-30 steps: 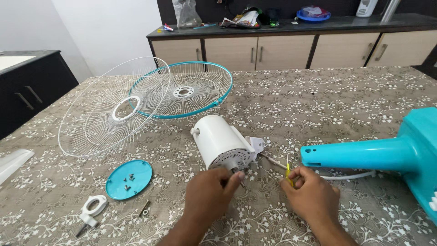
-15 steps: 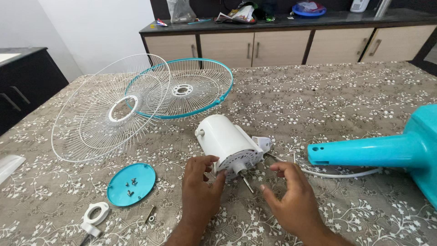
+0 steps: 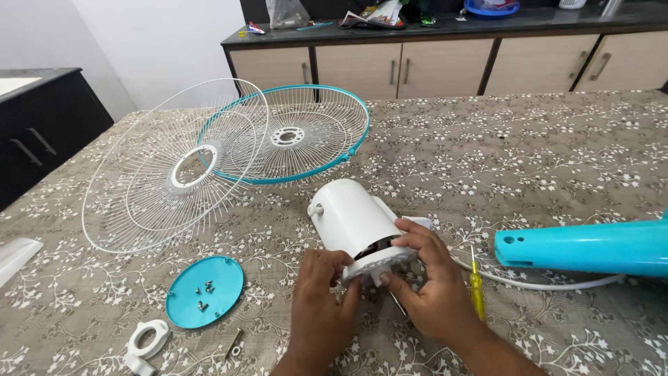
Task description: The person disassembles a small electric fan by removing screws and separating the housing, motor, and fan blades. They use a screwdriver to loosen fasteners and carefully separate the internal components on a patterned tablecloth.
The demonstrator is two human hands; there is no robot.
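While lying on its side on the patterned table (image 3: 529,160), a white fan motor (image 3: 351,221) is gripped at its near end by both hands: left hand (image 3: 321,298) fingers curled under the front cover, right hand (image 3: 426,280) fingers wrapped over it. A yellow screwdriver (image 3: 476,289) lies just beside the right hand.

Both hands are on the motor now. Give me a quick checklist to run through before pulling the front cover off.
1. Left hand on the front cover: ok.
2. Right hand gripping the cover's other side: ok.
3. Motor lying on the table: ok.
4. Screwdriver put down, right of the hands: ok.
5. Loose screws kept in the blue cap: ok.
6. All cover screws out: cannot tell, hands hide them.
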